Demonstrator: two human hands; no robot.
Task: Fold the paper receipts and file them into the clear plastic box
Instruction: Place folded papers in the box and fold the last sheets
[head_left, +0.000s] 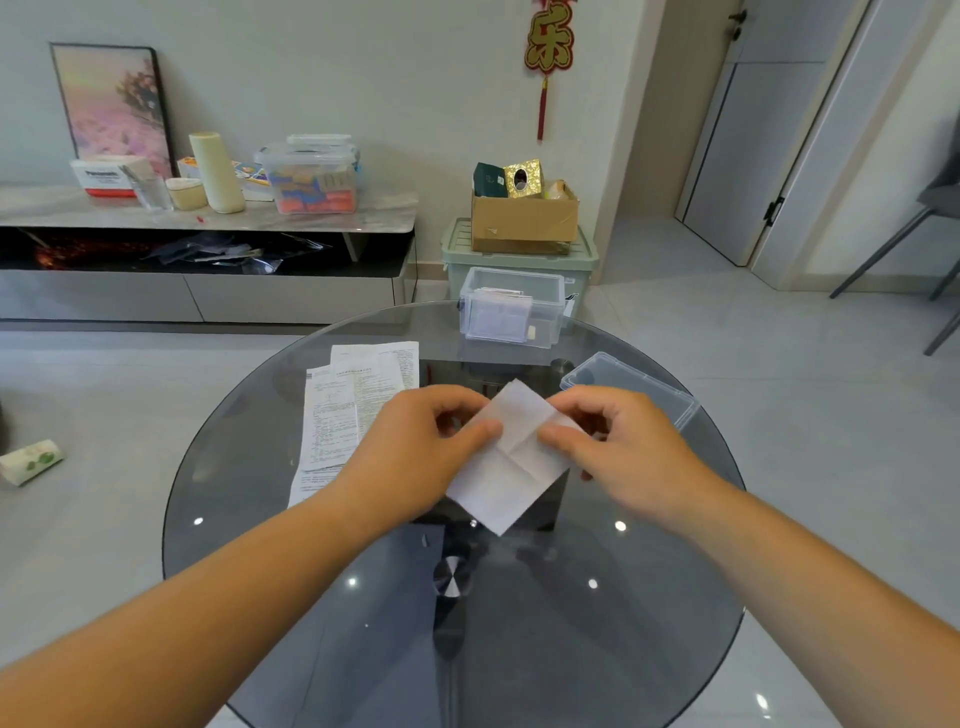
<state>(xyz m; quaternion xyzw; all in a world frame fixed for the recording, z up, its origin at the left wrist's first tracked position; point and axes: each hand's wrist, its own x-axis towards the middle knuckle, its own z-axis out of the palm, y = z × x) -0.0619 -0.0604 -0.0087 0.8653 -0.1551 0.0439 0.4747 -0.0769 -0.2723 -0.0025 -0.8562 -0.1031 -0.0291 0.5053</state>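
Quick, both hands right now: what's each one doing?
Left hand: pinching the left side of the folded receipt, held above the glass table.
Right hand: pinching the receipt's right side.

On the round grey glass table, the clear plastic box stands at the far edge, apparently holding papers; its flat clear lid lies right, printed white receipts left.
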